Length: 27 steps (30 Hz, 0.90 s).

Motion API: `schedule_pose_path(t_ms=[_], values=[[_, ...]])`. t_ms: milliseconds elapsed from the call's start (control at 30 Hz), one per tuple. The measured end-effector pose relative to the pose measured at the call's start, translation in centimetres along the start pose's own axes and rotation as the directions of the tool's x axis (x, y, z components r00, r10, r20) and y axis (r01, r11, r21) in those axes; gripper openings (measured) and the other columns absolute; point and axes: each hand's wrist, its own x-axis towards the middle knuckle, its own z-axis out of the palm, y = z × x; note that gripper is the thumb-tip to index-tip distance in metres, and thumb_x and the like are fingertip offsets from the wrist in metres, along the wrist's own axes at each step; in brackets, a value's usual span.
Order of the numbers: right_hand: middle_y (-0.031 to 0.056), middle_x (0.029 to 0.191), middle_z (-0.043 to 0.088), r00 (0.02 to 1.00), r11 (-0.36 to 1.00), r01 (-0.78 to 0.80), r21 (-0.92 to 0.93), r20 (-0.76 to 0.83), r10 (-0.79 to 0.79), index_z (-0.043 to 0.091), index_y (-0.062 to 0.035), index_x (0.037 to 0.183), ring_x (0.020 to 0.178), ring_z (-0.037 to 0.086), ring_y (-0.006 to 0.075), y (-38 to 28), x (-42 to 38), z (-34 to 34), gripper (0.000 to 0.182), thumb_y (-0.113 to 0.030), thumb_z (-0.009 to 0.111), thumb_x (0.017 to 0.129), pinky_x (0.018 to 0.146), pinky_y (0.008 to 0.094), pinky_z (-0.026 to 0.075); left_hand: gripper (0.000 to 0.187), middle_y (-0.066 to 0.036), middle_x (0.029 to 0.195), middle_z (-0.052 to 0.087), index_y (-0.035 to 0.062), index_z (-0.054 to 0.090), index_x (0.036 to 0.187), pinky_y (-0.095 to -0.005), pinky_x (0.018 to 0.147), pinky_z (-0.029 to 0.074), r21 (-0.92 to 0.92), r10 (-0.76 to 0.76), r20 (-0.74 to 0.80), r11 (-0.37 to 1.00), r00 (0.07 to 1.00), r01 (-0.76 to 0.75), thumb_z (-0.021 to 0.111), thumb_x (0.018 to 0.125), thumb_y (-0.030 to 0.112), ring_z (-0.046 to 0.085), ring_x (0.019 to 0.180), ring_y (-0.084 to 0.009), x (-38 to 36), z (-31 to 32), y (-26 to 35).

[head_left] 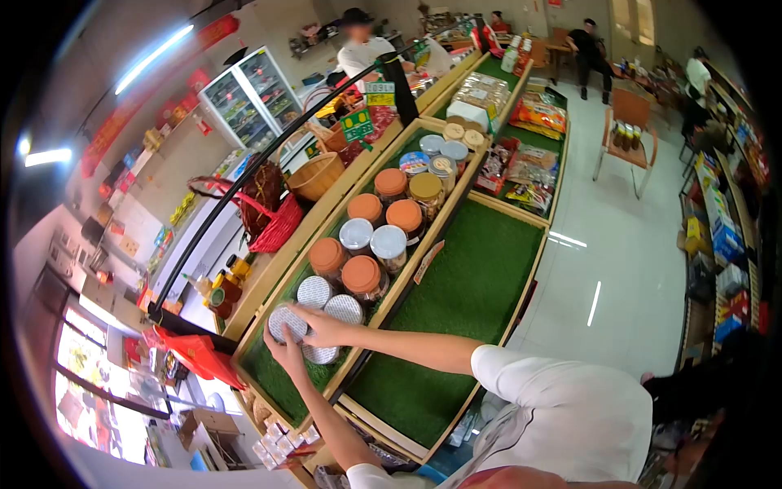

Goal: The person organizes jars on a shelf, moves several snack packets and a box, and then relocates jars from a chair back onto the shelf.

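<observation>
Both hands meet at one clear plastic jar with a silver patterned lid (pixel 287 323), standing at the near end of a long wooden display tray lined with green artificial turf (pixel 269 371). The left hand (pixel 287 352) cups the jar from below and behind, fingers curled up around its side. The right hand (pixel 322 326) lies over the jar's far edge, fingers bent and pressing on the lid rim, so the jar is gripped between the two hands. Whether its base touches the turf or is lifted cannot be told

Just beside the held jar are three more silver-lidded jars: one behind it (pixel 314 291), one to its right (pixel 344 309) and one partly hidden under the right hand (pixel 320 354). Further along the same tray stands a row of jars with orange-brown lids (pixel 361 275), mixed with plain white-lidded jars (pixel 388 242). To the right, a second turf-lined tray section (pixel 464 285) lies bare. On the left shelf sit a red woven basket (pixel 273 224) and a round wooden bucket (pixel 315 175). Another person in a white top (pixel 358 53) stands at the far end of the stand
</observation>
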Motion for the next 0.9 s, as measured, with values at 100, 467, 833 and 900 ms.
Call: schedule_pose_path(t_ms=[100, 467, 833, 900], values=[[0.0291, 0.145, 0.03, 0.999, 0.994, -0.019, -0.111, -0.042, 0.015, 0.022, 0.0004, 0.146, 0.13, 0.037, 0.0423, 0.9, 0.1, 1.4, 0.084, -0.017, 0.066, 0.077, 0.109, 0.0451, 0.029, 0.05, -0.017, 0.118, 0.059, -0.0046, 0.05, 0.126, -0.0354, 0.09, 0.046, 0.02, 0.055, 0.029, 0.998, 0.998, -0.056, 0.064, 0.091, 0.029, 0.059, 0.101, -0.0242, 1.2, -0.2, -2.7], [0.0283, 0.142, 0.035, 0.96, 0.703, -0.026, -0.71, -0.214, -0.181, 0.043, 0.0088, 0.13, 0.13, 0.035, 0.0389, -0.9, -3.2, 4.9, 0.057, -0.027, 0.051, 0.086, 0.101, 0.0479, 0.032, 0.069, -0.028, 0.127, 0.051, -0.0088, 0.039, 0.134, -0.0404, 0.097, 0.04, -0.032, -0.235, 0.202, 0.969, 0.951, 0.247, 0.057, 0.093, 0.043, 0.051, 0.114, -0.0334, 1.0, -0.3, -7.3], [0.021, 0.144, 0.037, 0.99, 0.666, 0.134, -0.734, 0.076, -0.116, 0.046, 0.0019, 0.13, 0.137, 0.027, 0.0381, -1.6, -5.6, 1.5, 0.058, -0.027, 0.059, 0.081, 0.111, 0.0512, 0.021, 0.082, -0.028, 0.136, 0.044, -0.0139, 0.029, 0.138, -0.0402, 0.103, 0.037, 0.145, -0.366, 0.238, 0.929, 0.9, 0.339, 0.058, 0.091, 0.046, 0.045, 0.124, -0.0342, 2.4, -1.0, -11.7], [0.0173, 0.132, 0.046, 0.879, 0.713, 0.44, -0.546, 0.099, -0.467, 0.052, 0.0003, 0.122, 0.132, 0.033, 0.0366, -3.0, -11.8, -2.8, 0.048, -0.018, 0.061, 0.079, 0.11, 0.0515, 0.025, 0.084, -0.029, 0.139, 0.04, -0.0129, 0.028, 0.138, -0.0437, 0.105, 0.035, 0.323, -0.308, 0.08, 0.908, 0.948, 0.267, 0.063, 0.087, 0.044, 0.041, 0.128, -0.0387, 1.9, -0.2, -10.6]])
